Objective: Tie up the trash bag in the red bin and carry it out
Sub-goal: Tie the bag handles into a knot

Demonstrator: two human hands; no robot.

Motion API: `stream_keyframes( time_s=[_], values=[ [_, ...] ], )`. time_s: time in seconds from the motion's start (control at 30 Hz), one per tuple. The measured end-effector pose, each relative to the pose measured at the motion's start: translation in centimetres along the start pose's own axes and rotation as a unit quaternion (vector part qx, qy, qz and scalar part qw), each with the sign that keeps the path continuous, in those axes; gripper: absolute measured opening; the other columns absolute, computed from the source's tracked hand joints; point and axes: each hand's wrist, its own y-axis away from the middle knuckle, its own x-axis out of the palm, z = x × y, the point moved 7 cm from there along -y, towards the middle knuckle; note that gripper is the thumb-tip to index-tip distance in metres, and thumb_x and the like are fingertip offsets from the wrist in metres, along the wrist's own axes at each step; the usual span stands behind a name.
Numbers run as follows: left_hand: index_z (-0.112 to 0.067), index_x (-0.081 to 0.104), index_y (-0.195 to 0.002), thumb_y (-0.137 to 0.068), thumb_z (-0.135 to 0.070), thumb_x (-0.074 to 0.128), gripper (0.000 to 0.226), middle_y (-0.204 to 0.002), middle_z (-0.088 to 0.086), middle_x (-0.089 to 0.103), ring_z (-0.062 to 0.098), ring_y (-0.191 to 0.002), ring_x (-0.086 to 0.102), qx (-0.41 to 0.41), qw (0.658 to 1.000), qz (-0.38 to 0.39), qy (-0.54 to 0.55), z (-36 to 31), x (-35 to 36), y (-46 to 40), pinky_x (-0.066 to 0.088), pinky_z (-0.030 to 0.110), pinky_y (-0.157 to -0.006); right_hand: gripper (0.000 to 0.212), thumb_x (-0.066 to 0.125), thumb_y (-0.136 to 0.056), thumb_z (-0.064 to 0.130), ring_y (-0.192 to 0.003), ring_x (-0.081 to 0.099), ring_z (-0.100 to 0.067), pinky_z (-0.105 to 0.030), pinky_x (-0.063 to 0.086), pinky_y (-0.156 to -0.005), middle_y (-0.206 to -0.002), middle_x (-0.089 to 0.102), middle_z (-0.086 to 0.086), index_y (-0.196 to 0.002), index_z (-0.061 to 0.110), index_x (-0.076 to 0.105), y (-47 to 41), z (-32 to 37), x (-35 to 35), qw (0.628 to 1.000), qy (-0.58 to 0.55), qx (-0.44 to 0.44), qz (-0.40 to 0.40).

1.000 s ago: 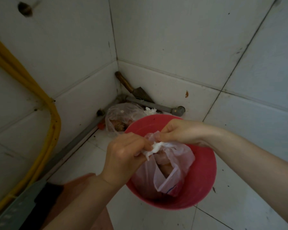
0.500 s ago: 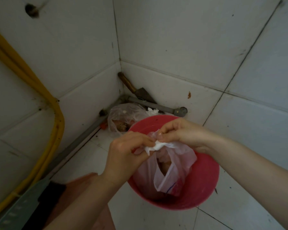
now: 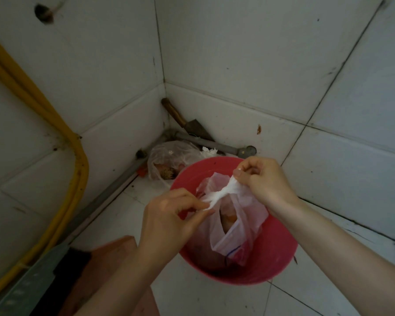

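White tiled floor corner holds the bin (image 3: 267, 270); inside, the bag (image 3: 235, 226). Your left hand (image 3: 169, 215) and right hand (image 3: 262, 179) each pinch its twisted neck: knotting. Next, cross and cinch.

The scene is dim and flat, lit by soft, diffuse light with no visible source and no glare. The white wall tiles (image 3: 237, 53) read grey, darkest toward 9 and 7 o'clock. Shadows are faint: a soft one lies under the bin (image 3: 281, 267) at 5 o'clock and inside its bowl. The centre is fairly sharp; the stretched bag (image 3: 235, 215) shows bright white where twisted. Wide-angle distortion bends the tile joints and the yellow pipe (image 3: 78, 160) outward at the edges. The corner at 7 o'clock is smeared and out of focus.
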Motion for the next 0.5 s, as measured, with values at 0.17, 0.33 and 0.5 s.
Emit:
stream_keyframes(
  time_s=[0.17, 0.33, 0.5],
  values=[
    [-0.03, 0.072, -0.068, -0.064, -0.042, 0.076, 0.013, -0.062, -0.018, 0.068, 0.0, -0.059, 0.061, -0.151, 0.988, 0.042, -0.016, 2.2, -0.2, 0.7, 0.051, 0.03, -0.056, 0.02, 0.065, -0.082, 0.012, -0.05, 0.053, -0.001, -0.016, 0.037, -0.051, -0.058, 0.058, 0.005, -0.063, 0.018, 0.059, 0.3, -0.3, -1.1, 0.995, 0.086, -0.027, -0.033],
    [-0.03, 0.07, -0.06, -0.064, -0.033, 0.079, 0.011, -0.052, -0.012, 0.066, 0.003, -0.052, 0.058, -0.226, 0.972, 0.056, -0.021, 3.5, -0.4, 1.1, 0.051, 0.031, -0.057, 0.013, 0.063, -0.083, 0.011, -0.054, 0.049, -0.006, -0.021, 0.035, -0.053, -0.058, 0.055, 0.005, -0.07, 0.013, 0.061, 1.1, -1.2, -2.0, 0.987, 0.139, -0.044, -0.059],
    [-0.03, 0.07, -0.058, -0.064, -0.033, 0.08, 0.012, -0.05, -0.01, 0.067, 0.002, -0.048, 0.059, -0.26, 0.964, 0.055, -0.019, 4.1, -0.4, 2.1, 0.049, 0.028, -0.054, 0.011, 0.064, -0.082, 0.008, -0.061, 0.053, -0.02, -0.03, 0.041, -0.063, -0.06, 0.056, 0.001, -0.072, 0.011, 0.062, 1.9, -2.3, -2.9, 0.978, 0.184, -0.059, -0.078]
  ],
)
